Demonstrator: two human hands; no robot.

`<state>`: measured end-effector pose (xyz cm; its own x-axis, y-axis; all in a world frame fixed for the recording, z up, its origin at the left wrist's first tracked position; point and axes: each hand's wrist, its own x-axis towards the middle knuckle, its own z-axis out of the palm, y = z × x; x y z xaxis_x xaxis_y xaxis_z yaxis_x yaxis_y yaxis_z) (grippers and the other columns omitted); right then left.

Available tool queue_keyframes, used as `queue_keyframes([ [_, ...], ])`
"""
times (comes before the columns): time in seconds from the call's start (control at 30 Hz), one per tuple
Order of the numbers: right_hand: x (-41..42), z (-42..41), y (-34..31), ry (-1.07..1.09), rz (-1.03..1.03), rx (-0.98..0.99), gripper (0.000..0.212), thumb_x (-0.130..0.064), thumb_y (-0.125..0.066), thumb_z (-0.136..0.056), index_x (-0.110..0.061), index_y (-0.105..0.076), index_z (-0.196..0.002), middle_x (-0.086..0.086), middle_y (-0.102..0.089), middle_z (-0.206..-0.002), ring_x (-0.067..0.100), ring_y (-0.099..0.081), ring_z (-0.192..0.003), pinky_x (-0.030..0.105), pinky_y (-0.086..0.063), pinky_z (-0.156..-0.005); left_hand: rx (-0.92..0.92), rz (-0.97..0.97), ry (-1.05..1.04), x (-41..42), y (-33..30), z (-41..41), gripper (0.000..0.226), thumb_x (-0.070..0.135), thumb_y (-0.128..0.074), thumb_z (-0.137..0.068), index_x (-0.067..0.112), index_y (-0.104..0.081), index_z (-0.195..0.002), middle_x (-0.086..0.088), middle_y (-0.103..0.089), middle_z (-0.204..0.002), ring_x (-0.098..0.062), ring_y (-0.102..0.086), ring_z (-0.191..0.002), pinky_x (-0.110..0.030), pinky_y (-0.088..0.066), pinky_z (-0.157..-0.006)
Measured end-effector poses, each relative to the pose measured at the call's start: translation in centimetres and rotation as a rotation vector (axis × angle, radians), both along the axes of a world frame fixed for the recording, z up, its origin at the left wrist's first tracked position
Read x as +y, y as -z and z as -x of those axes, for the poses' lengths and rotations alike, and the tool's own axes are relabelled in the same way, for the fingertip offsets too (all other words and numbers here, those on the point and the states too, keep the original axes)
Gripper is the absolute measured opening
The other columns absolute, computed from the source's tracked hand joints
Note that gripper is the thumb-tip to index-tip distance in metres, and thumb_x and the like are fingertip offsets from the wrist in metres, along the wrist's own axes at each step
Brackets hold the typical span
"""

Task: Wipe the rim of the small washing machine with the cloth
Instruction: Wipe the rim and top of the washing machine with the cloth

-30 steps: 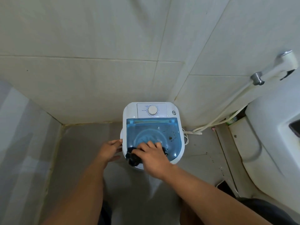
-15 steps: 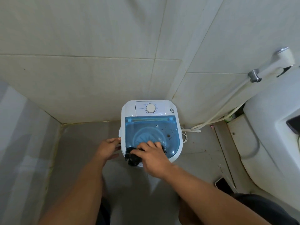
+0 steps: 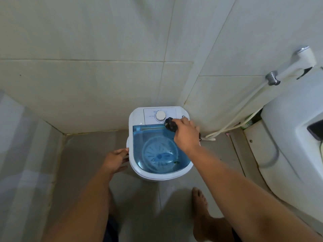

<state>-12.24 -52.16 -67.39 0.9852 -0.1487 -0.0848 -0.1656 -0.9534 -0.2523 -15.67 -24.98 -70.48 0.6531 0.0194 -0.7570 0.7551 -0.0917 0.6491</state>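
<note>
A small white washing machine with a blue see-through lid stands on the floor in the tiled corner. Its white dial sits on the back panel. My right hand is bunched around a dark cloth and presses it on the back right of the top, just right of the dial. My left hand rests with spread fingers against the machine's left side, at the white rim.
A white toilet fills the right side. A spray hose runs from a wall fitting down to the floor beside the machine. My bare feet stand on the grey floor in front.
My right hand has carried the cloth from the front left rim to the back right corner by the dial. The left hand has stayed at the machine's left side.
</note>
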Motion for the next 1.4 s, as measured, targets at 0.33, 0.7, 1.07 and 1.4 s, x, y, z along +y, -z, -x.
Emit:
queue_keyframes([
  [0.33,-1.1,3.5,-1.4,-0.54,-0.138,-0.047,0.061,-0.005,-0.048,-0.077,-0.028,-0.059,-0.133,0.0,-0.061,-0.119,0.028,-0.051,-0.106,0.043,-0.038,-0.086,0.007,0.0,0.003,0.3,0.2,-0.2,0.025,0.03,-0.059,-0.099,0.018,-0.069,-0.118,-0.004,-0.074,-0.112,-0.021,-0.067,-0.11,-0.043,-0.055,-0.093],
  [0.7,-1.7,9.2,1.5,-0.2,-0.08,-0.055,0.051,-0.013,-0.053,-0.082,-0.032,-0.06,-0.129,-0.005,-0.06,-0.12,0.025,-0.052,-0.108,0.046,-0.04,-0.087,0.007,-0.003,-0.019,-0.1,0.0,0.2,0.012,0.028,-0.057,-0.1,0.026,-0.069,-0.097,-0.003,-0.074,-0.106,-0.021,-0.068,-0.107,-0.047,-0.054,-0.098],
  [1.07,-4.9,9.9,0.3,-0.09,0.009,-0.017,0.05,-0.015,-0.053,-0.086,-0.03,-0.056,-0.133,0.0,-0.058,-0.124,0.028,-0.05,-0.114,0.045,-0.04,-0.088,0.006,-0.017,-0.008,-0.2,0.2,0.1,0.025,0.032,-0.056,-0.1,0.022,-0.068,-0.119,-0.003,-0.073,-0.117,-0.018,-0.068,-0.106,-0.044,-0.055,-0.095],
  [1.4,3.3,15.0,1.2,-0.397,-0.1,-0.032,0.055,-0.018,-0.051,-0.08,-0.03,-0.056,-0.133,-0.003,-0.058,-0.12,0.026,-0.053,-0.105,0.042,-0.041,-0.08,0.014,-0.013,-0.016,-0.1,0.2,0.0,0.031,0.032,-0.056,-0.1,0.018,-0.066,-0.126,-0.003,-0.072,-0.118,-0.019,-0.068,-0.106,-0.045,-0.055,-0.096],
])
